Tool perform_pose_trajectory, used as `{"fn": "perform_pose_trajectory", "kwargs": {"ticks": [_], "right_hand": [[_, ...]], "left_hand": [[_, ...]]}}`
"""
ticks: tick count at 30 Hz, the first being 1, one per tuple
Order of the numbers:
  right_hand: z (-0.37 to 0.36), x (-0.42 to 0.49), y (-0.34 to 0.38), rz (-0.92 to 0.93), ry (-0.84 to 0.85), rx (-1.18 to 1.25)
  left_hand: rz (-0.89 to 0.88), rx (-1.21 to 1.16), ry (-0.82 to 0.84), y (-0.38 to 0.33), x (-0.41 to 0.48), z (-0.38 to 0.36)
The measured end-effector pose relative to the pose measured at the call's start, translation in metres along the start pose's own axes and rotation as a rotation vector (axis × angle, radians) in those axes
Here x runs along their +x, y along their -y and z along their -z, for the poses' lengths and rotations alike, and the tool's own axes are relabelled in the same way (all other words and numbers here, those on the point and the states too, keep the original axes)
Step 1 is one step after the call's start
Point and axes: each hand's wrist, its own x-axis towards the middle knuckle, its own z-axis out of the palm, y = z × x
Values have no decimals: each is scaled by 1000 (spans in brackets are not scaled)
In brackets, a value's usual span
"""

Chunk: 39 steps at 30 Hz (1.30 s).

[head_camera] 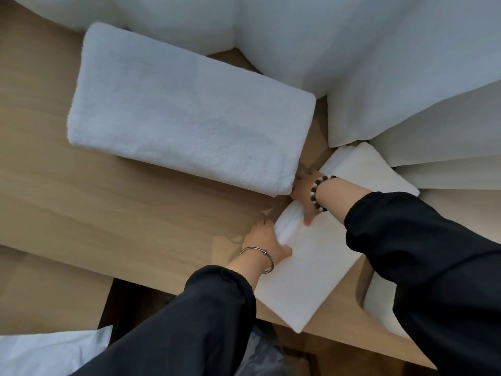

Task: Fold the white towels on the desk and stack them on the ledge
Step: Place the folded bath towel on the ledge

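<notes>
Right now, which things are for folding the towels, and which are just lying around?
For the job:
small towel, gripped by the left hand and right hand
big folded towel
another white towel behind the right wrist
desk

Just lying about:
curtains
white sheet, bottom left

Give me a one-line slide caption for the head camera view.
Left hand and right hand grip one end of the small folded towel on the wooden desk, beside the large folded towel.
</notes>
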Motion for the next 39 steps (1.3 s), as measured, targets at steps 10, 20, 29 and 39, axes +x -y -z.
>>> {"fn": "perform_pose_trajectory", "kwargs": {"ticks": [10, 20, 29, 39], "right_hand": [[-25, 9, 14, 9, -133, 588], [-73, 6, -1, -16, -75, 829], [-76, -30, 3, -79, -178, 866], [9, -131, -32, -71, -157, 932]], "left_hand": [[-234, 355, 145, 64, 17, 94], [-114, 459, 190, 104, 16, 139], [-53, 183, 182, 110, -15, 153], [-34, 179, 165, 55, -88, 281]]}}
